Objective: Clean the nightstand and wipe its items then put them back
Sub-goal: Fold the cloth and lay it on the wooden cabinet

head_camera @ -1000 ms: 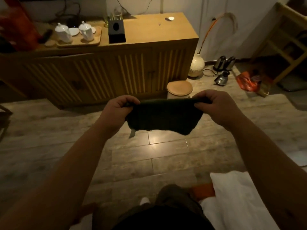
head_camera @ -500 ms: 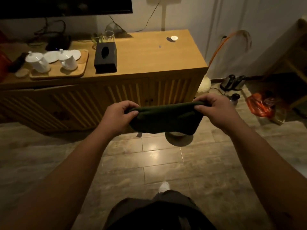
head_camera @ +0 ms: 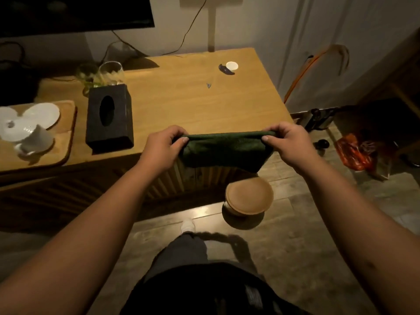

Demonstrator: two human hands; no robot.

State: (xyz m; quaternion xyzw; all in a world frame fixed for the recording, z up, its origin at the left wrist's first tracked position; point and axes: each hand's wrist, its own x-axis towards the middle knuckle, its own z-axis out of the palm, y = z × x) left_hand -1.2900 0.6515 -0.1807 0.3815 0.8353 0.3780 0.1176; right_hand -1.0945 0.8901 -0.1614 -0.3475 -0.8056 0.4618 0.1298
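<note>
The green cloth [head_camera: 223, 151] hangs stretched in the air over the front edge of the nightstand [head_camera: 181, 103], the left hand [head_camera: 162, 146] pinching 1 top corner and the right hand [head_camera: 288, 142] pinching the other. On top sit a black tissue box [head_camera: 110, 119], 2 glasses [head_camera: 102, 73] and a tray [head_camera: 66, 133] of white cups; a wooden-lidded bin [head_camera: 248, 196] stands on the floor below.

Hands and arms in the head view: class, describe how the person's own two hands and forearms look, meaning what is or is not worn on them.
Both forearms are bare up to the frame edge, with no sleeves showing. The left hand and the right hand wear no gloves, and no rings, watch or wristband can be seen. Thumbnails are short and unpainted.
</note>
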